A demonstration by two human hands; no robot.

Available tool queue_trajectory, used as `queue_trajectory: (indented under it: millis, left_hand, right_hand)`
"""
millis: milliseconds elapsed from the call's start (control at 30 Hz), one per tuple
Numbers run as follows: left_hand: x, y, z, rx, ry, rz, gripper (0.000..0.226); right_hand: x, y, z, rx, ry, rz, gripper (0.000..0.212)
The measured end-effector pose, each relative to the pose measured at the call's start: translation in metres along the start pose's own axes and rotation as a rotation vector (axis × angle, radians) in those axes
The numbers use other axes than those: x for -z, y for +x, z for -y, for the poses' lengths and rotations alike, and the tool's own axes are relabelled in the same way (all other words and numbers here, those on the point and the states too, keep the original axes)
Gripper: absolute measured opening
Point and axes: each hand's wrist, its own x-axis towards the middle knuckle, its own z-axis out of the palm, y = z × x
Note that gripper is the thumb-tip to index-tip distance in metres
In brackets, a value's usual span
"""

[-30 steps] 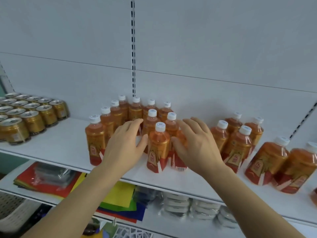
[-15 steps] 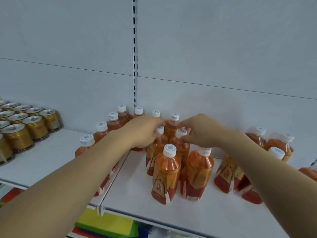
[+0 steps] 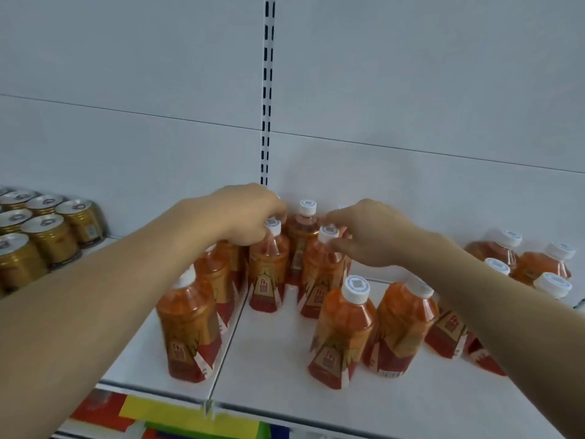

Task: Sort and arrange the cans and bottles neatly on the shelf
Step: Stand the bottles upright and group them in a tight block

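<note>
On the shelf (image 3: 278, 369), both hands (image 3: 243, 217) grip bottle (image 3: 269, 264) tops.

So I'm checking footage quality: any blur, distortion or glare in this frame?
Head view: wide-angle distortion splays the bottles outward and tilts the cans; left hand and right hand look slightly soft; lighting is flat and even, no strong glare, faint shadows on the shelf.

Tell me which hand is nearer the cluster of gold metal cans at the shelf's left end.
Left. The left hand grips bottle tops just right of the gold metal cans; the right hand lies farther right, past the orange bottles.
</note>
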Motion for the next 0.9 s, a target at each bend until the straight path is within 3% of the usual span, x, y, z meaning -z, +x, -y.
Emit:
queue_trajectory:
  millis: [467, 700, 900]
  left_hand:
    - [-0.002, 0.010, 0.028, -0.165, 0.035, -0.010, 0.039]
    - [-0.010, 0.011, 0.028, -0.154, 0.013, -0.047, 0.028]
    - [-0.005, 0.006, 0.028, -0.134, -0.058, 0.001, 0.044]
  right_hand:
    - [-0.001, 0.016, 0.047, -0.104, -0.029, 0.023, 0.044]
    - [-0.007, 0.015, 0.047, -0.168, -0.011, 0.015, 0.045]
    - [-0.006, 0.007, 0.042, -0.108, 0.037, 0.028, 0.052]
